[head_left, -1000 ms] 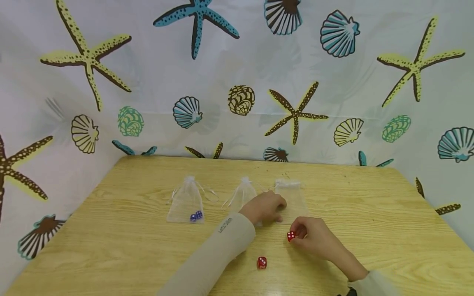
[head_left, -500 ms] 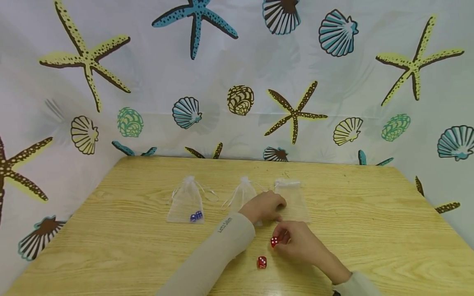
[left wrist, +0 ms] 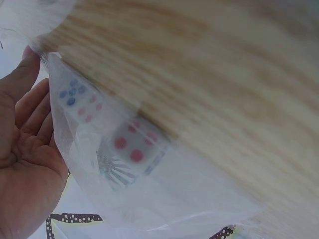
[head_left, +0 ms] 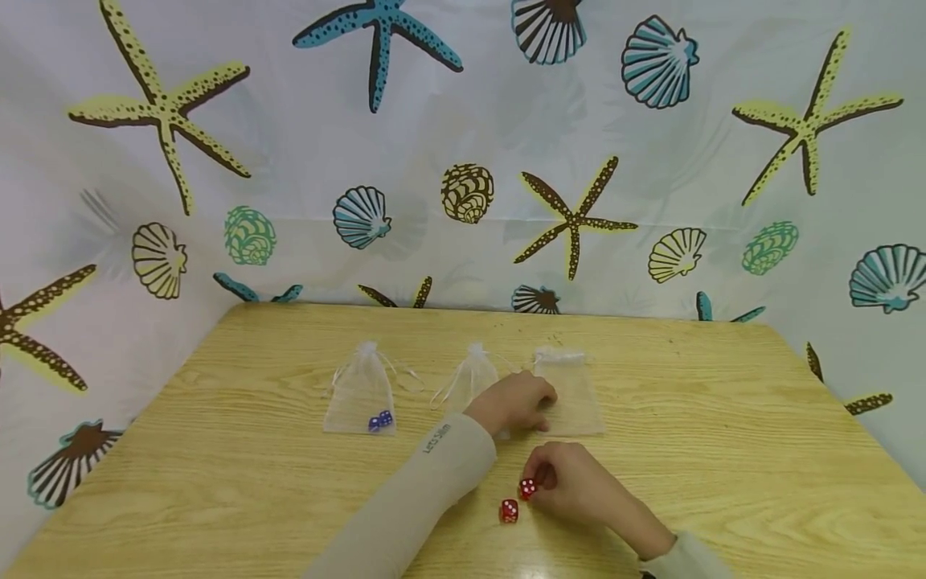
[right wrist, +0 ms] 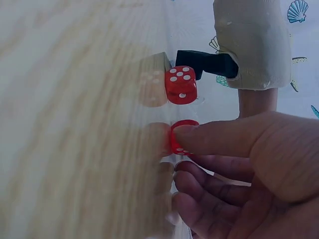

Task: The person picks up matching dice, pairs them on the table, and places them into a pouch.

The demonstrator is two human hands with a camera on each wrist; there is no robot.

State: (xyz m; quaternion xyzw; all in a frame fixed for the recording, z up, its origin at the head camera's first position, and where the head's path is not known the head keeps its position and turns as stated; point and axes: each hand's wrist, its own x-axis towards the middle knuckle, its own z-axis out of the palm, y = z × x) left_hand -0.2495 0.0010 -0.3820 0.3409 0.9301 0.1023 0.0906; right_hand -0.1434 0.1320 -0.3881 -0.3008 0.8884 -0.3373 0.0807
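My right hand (head_left: 571,482) pinches a red die (head_left: 527,488) between thumb and finger, low at the table surface. Just beside it, apart by a small gap, sits a second red die (head_left: 510,511); both show in the right wrist view, the held die (right wrist: 178,144) partly behind the thumb. My left hand (head_left: 515,400) rests at the right-hand mesh bag (head_left: 575,398), its fingers loosely bent, with its wrist over the middle mesh bag (head_left: 473,374). In the left wrist view, white dice (left wrist: 134,144) with red and blue dots lie inside a mesh bag.
At the left, a drawstring mesh bag (head_left: 362,394) holds blue dice (head_left: 380,420). The three bags stand in a row on the wooden table (head_left: 239,482). A white curtain (head_left: 405,145) with starfish and shells rises behind and at both sides.
My right hand has carried its red die leftward and toward me, close to the other red die. My left hand has stayed at the bags.
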